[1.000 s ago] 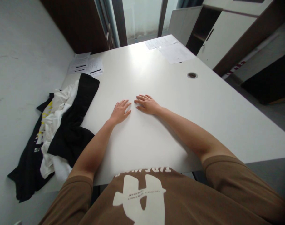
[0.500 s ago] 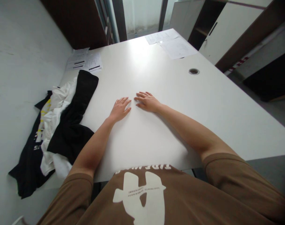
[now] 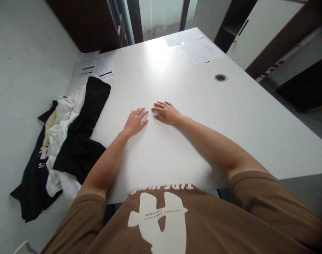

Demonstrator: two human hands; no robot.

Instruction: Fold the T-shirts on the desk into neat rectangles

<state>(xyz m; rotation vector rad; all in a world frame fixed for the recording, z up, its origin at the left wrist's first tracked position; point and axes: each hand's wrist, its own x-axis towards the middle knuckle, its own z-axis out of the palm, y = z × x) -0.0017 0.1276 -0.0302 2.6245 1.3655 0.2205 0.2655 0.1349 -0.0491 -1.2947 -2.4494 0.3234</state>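
Note:
My left hand [image 3: 135, 121] lies palm down on the white table [image 3: 161, 155], fingers spread, holding nothing. Close by on its right, my right hand [image 3: 166, 113] also rests flat on the tabletop with its fingers apart. A small gap separates the fingertips of the two hands. Left of my left forearm is a heap of clothes: a black garment [image 3: 83, 134] on top, a crumpled white garment [image 3: 57, 137] beside it, and a dark garment with white lettering [image 3: 34, 183] hanging over the table's left edge.
Printed sheets [image 3: 94, 67] lie at the far left corner, and more papers [image 3: 201, 49] at the far right. A round cable hole [image 3: 220, 78] is set in the tabletop. A wall [image 3: 23, 70] stands along the left, and a cabinet [image 3: 253, 35] stands beyond the right edge.
Both hands keep their place on the table. The view has tilted very slightly, so the scene sits a little higher in the picture.

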